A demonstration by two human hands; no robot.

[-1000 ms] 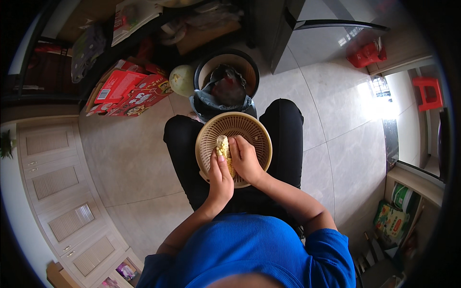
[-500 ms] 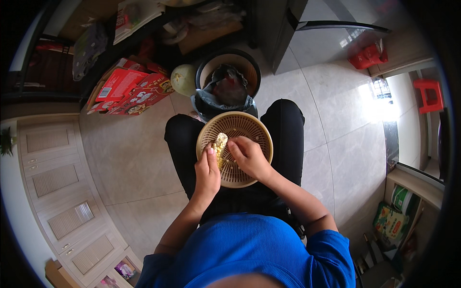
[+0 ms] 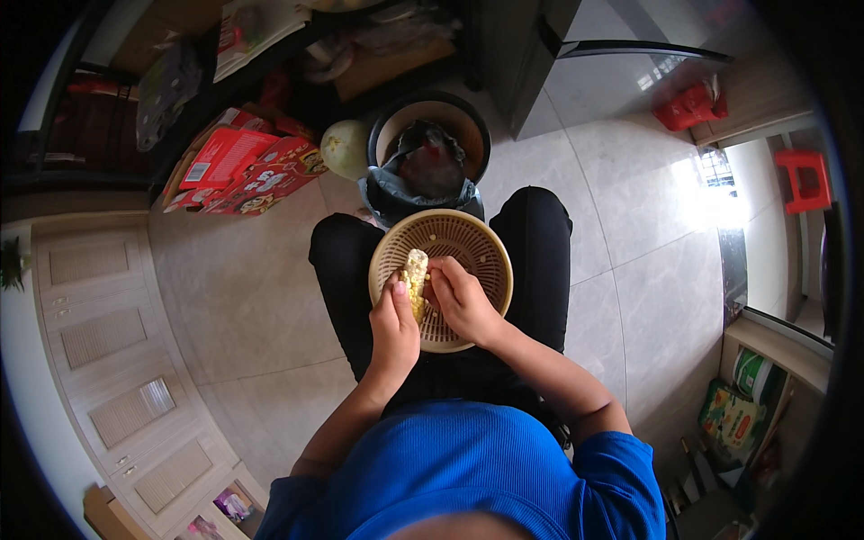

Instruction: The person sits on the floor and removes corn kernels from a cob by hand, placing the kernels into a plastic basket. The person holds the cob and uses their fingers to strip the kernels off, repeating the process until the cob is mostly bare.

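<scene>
Cob (image 3: 415, 274) now stands higher in the left hand (image 3: 394, 326)'s grasp; right hand (image 3: 461, 301) beside it pinches kernels over the basket (image 3: 477, 247).

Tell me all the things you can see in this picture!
Corn cob: one, yellow, held over the basket.
Basket: one, tan, round with holes, on the person's lap.
Bin: one, dark with a grey bag liner, on the floor beyond the knees.
Melon: one, pale green, round, left of the bin.
Boxes: a few, red, on the floor to the left.
Stool: one, red, far right.
Cabinet doors: several, beige, along the left.
Packets: a few, green, on a shelf at lower right.
Floor tiles: many, light grey.
Left hand: one, holding the cob's near end.
Right hand: one, fingers on the cob, over the basket.
</scene>
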